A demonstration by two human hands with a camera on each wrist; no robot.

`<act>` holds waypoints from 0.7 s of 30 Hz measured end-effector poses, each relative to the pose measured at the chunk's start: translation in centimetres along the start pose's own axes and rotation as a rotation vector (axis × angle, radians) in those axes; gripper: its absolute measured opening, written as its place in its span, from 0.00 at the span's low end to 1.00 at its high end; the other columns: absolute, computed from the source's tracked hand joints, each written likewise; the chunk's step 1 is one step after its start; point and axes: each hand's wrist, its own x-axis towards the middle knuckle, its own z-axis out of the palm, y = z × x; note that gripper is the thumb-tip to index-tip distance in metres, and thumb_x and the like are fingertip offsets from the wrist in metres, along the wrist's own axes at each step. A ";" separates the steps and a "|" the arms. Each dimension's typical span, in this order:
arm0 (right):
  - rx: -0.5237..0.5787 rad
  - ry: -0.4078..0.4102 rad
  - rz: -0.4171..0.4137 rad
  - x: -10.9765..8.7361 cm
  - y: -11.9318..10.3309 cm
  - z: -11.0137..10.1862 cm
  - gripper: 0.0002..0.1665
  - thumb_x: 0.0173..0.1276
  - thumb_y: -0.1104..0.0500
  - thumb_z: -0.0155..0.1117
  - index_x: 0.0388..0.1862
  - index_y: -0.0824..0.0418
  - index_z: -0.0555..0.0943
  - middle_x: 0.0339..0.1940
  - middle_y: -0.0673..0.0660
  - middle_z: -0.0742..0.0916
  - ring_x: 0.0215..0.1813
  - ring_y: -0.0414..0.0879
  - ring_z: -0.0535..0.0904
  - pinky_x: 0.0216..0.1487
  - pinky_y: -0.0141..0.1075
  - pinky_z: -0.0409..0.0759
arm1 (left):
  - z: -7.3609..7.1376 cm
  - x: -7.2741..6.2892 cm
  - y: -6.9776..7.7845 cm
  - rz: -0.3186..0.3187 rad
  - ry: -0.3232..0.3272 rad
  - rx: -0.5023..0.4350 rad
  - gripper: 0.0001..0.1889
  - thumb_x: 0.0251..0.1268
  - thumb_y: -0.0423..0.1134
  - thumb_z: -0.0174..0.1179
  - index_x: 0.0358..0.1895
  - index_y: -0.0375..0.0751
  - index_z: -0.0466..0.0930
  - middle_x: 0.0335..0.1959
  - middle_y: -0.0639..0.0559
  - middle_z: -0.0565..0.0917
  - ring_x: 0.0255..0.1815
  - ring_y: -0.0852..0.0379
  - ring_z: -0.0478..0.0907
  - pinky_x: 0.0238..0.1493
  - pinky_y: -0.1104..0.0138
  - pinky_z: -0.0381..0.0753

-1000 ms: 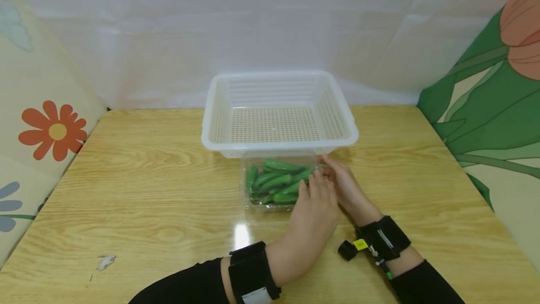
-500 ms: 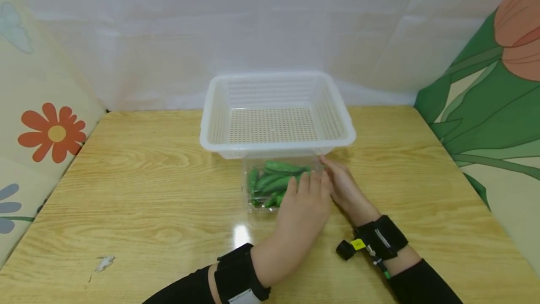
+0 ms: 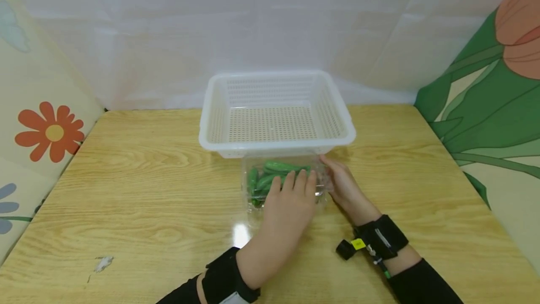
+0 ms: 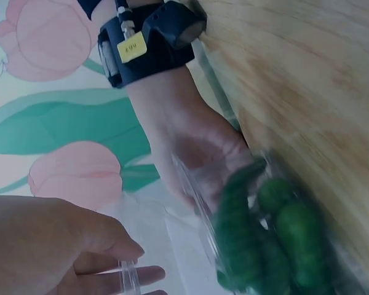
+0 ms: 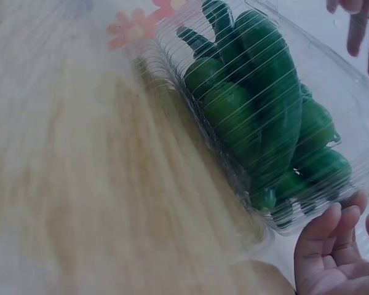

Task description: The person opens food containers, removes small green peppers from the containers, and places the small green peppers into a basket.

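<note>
A clear plastic box [image 3: 245, 186] of green peppers [image 3: 280, 167] lies on the table in front of the white basket. My left hand [image 3: 287, 215] reaches over the box from the near side, its back hiding part of the peppers. In the left wrist view, that hand [image 4: 67, 252] pinches a clear plastic edge [image 4: 129, 278], seemingly the lid's, between thumb and fingers. My right hand [image 3: 350, 196] holds the box's right end. Its curled fingers [image 5: 332, 236] touch the corner in the right wrist view, near the peppers [image 5: 264, 92].
A white perforated basket [image 3: 274, 146] stands directly behind the box, by the white cloth backdrop [image 3: 168, 50]. Wood-grain table surface [image 3: 139, 177] extends on both sides. Flower-painted panels [image 3: 502, 121] border it left and right. Both wrists wear black straps [image 3: 381, 238].
My left hand has slid leftward across the box, from its right end to over its middle, covering more of the peppers. My right hand stays at the right end.
</note>
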 end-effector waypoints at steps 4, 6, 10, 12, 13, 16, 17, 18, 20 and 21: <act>0.002 0.020 0.006 0.0 0.0 0.1 0.22 0.81 0.51 0.48 0.31 0.52 0.85 0.14 0.46 0.78 0.16 0.34 0.69 0.17 0.22 0.65 | 0.0 -0.4 -1.1 -0.012 0.023 -0.031 0.18 0.69 0.41 0.61 0.61 0.46 0.79 0.55 0.53 0.84 0.54 0.55 0.81 0.53 0.61 0.82; 0.000 0.034 0.010 -0.1 0.0 0.2 0.22 0.81 0.52 0.48 0.30 0.51 0.86 0.15 0.46 0.78 0.15 0.34 0.68 0.17 0.22 0.66 | -0.1 -0.6 -1.6 -0.016 0.015 -0.057 0.19 0.67 0.40 0.64 0.61 0.45 0.79 0.55 0.52 0.84 0.55 0.54 0.81 0.53 0.59 0.82; 0.028 0.035 0.015 -0.2 -0.1 0.2 0.21 0.81 0.53 0.48 0.32 0.49 0.87 0.23 0.46 0.83 0.22 0.33 0.75 0.24 0.21 0.73 | -0.2 -0.9 -2.4 -0.030 0.011 -0.105 0.20 0.67 0.38 0.64 0.61 0.43 0.79 0.57 0.49 0.83 0.57 0.51 0.80 0.55 0.56 0.81; 0.042 0.024 0.012 -0.2 -0.1 0.2 0.21 0.81 0.53 0.48 0.35 0.48 0.87 0.28 0.46 0.85 0.26 0.33 0.77 0.27 0.21 0.76 | -0.1 -1.1 -2.8 -0.039 0.034 -0.118 0.19 0.68 0.37 0.63 0.61 0.44 0.79 0.57 0.49 0.83 0.57 0.51 0.79 0.56 0.56 0.81; 0.050 0.016 0.007 -0.2 -0.1 0.2 0.20 0.81 0.54 0.48 0.36 0.48 0.87 0.30 0.46 0.85 0.29 0.33 0.78 0.30 0.21 0.77 | 0.0 -1.2 -3.0 -0.043 0.054 -0.123 0.19 0.68 0.37 0.62 0.61 0.44 0.79 0.56 0.50 0.83 0.57 0.51 0.80 0.55 0.57 0.81; 0.058 -0.013 -0.007 -0.3 -0.1 0.1 0.20 0.82 0.54 0.47 0.38 0.49 0.87 0.32 0.46 0.86 0.31 0.34 0.80 0.32 0.22 0.78 | 0.5 -1.3 -3.6 -0.057 0.148 -0.154 0.16 0.66 0.37 0.61 0.56 0.43 0.82 0.52 0.49 0.85 0.53 0.51 0.81 0.51 0.59 0.82; 0.058 -0.018 -0.008 -0.3 -0.1 0.0 0.20 0.82 0.54 0.47 0.39 0.49 0.87 0.32 0.46 0.86 0.30 0.34 0.79 0.31 0.22 0.78 | 0.6 -1.4 -3.8 -0.059 0.184 -0.170 0.15 0.65 0.37 0.61 0.54 0.42 0.83 0.50 0.49 0.86 0.51 0.51 0.82 0.50 0.59 0.82; 0.057 -0.022 -0.008 -0.3 -0.1 0.0 0.20 0.82 0.54 0.47 0.39 0.49 0.87 0.32 0.47 0.86 0.29 0.34 0.79 0.30 0.22 0.77 | 0.8 -1.4 -4.0 -0.060 0.219 -0.185 0.15 0.64 0.36 0.60 0.53 0.42 0.84 0.48 0.48 0.86 0.50 0.50 0.82 0.48 0.60 0.82; 0.047 -0.025 0.000 -0.4 -0.1 -0.1 0.19 0.81 0.53 0.48 0.38 0.50 0.87 0.31 0.47 0.86 0.27 0.34 0.79 0.27 0.21 0.76 | 1.0 -1.5 -4.3 -0.056 0.277 -0.225 0.15 0.63 0.36 0.57 0.51 0.40 0.84 0.47 0.48 0.87 0.48 0.50 0.83 0.47 0.60 0.82; 0.036 -0.025 0.004 -0.4 -0.1 -0.1 0.19 0.81 0.53 0.48 0.37 0.50 0.87 0.29 0.47 0.86 0.25 0.34 0.77 0.24 0.21 0.74 | 1.1 -1.6 -4.5 -0.052 0.295 -0.241 0.15 0.64 0.36 0.55 0.51 0.40 0.84 0.47 0.47 0.87 0.47 0.50 0.83 0.46 0.59 0.82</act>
